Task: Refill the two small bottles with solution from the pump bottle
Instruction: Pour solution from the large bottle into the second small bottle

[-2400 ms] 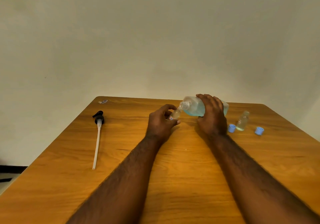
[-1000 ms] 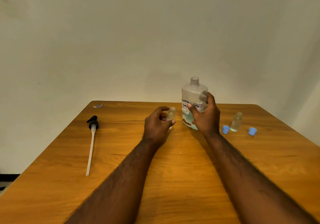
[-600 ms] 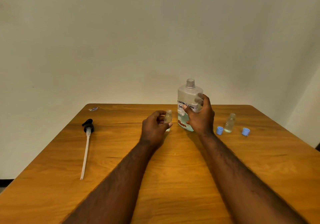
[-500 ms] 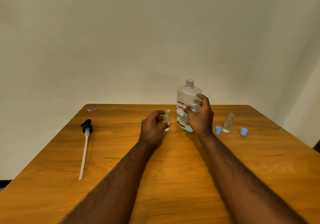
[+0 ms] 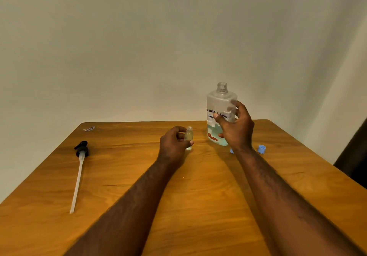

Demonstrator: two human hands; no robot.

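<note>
The pump bottle (image 5: 220, 105), clear with a handwritten label and pale blue solution low inside, stands upright and uncapped at the far middle of the table. My right hand (image 5: 237, 130) holds its right side, thumb across the label. My left hand (image 5: 173, 145) pinches a small clear bottle (image 5: 188, 135), open-topped and upright, just left of the pump bottle. The other small bottle is hidden behind my right hand. Two blue caps lie to the right, one cap (image 5: 261, 149) in full view and one cap (image 5: 231, 151) peeking out beside my right wrist.
The removed pump head with its long white tube (image 5: 79, 168) lies on the left of the wooden table (image 5: 198, 196). A small wrapper (image 5: 89, 129) sits at the far left corner. A dark object (image 5: 355, 166) stands off the table's right edge.
The pump bottle went from lying tilted with its mouth at the small bottle to standing upright on the table. My left hand has kept hold of the small bottle.
</note>
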